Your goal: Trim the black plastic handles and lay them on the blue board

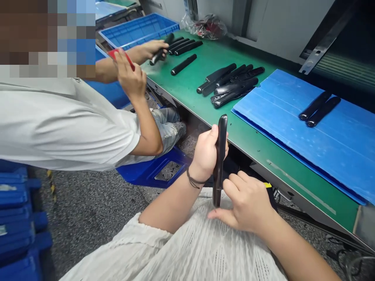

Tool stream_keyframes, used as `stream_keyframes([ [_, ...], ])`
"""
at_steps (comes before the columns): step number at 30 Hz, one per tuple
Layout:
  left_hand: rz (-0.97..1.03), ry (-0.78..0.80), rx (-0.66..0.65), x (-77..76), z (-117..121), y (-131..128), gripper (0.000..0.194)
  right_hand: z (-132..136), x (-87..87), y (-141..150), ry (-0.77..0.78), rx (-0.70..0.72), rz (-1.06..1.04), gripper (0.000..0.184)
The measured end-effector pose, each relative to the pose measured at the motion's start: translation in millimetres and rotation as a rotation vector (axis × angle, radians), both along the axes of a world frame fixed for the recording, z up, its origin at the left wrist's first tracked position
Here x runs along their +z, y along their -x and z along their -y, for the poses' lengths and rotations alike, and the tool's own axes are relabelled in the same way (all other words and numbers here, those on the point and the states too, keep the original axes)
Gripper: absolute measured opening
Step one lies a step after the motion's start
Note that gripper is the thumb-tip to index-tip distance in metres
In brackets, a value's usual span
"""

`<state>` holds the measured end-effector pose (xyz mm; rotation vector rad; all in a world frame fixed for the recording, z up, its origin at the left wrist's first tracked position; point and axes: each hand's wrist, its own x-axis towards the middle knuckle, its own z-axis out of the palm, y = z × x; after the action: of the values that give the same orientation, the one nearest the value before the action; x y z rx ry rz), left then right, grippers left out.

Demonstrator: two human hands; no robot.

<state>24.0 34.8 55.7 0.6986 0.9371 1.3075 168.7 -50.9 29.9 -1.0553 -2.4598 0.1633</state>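
My left hand [206, 150] is wrapped around a long, glossy black plastic casing [220, 156], held upright in front of my lap with the thumb along its side. At the casing's lower end is my right hand [246, 203], its fingers curled and its thumb stretched beneath the tip. Whatever the right hand's fingers may hold is hidden. On the green bench ahead lies a pile of similar black casings [234, 88]. Two more black casings [324, 109] rest side by side on a blue plastic sheet [275, 101] to the right.
A co-worker at the left holds a black casing [159, 54] in one hand and a red item [125, 60] in the other. Several casings [189, 47] lie beyond on the green bench [187, 91]. Blue crates [140, 29] stand behind; a plastic bag [206, 27] sits by the wall.
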Motion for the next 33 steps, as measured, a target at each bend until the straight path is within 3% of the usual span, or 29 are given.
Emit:
stream_keyframes([
  [8, 0.090, 0.148, 0.061, -5.9, -14.5, 4.2, 0.054, 1.9, 0.6, -0.4, -0.047, 0.007, 0.082, 0.056],
  [18, 0.124, 0.234, 0.207, -17.4, -27.0, 19.3, 0.052, 13.8, -19.2, 2.9, -0.253, -0.045, -0.018, 0.045],
  [22, 0.124, 0.173, 0.175, -24.3, -29.7, 34.9, 0.051, 11.5, -19.9, 1.4, -0.194, -0.116, -0.180, 0.012],
  [25, 0.044, 0.071, 0.176, -34.3, -27.9, 45.6, 0.047, -2.7, -26.3, 1.5, -0.086, -0.267, -0.063, 0.031],
  [28, -0.133, -0.016, 0.251, -41.7, -30.6, 57.3, 0.046, -20.3, -31.0, 2.4, 0.064, -0.310, 0.310, 0.077],
  [30, -0.354, -0.087, 0.278, -40.7, -40.2, 66.6, 0.045, -27.7, -27.8, 0.6, 0.164, -0.314, 0.470, 0.103],
  [32, -0.645, -0.204, 0.256, -33.8, -58.5, 74.9, 0.038, -29.2, -18.9, -7.1, 0.184, -0.315, 0.448, 0.104],
  [33, -0.792, -0.269, 0.233, -28.6, -71.1, 77.8, 0.033, -28.1, -12.8, -13.9, 0.162, -0.312, 0.389, 0.093],
])
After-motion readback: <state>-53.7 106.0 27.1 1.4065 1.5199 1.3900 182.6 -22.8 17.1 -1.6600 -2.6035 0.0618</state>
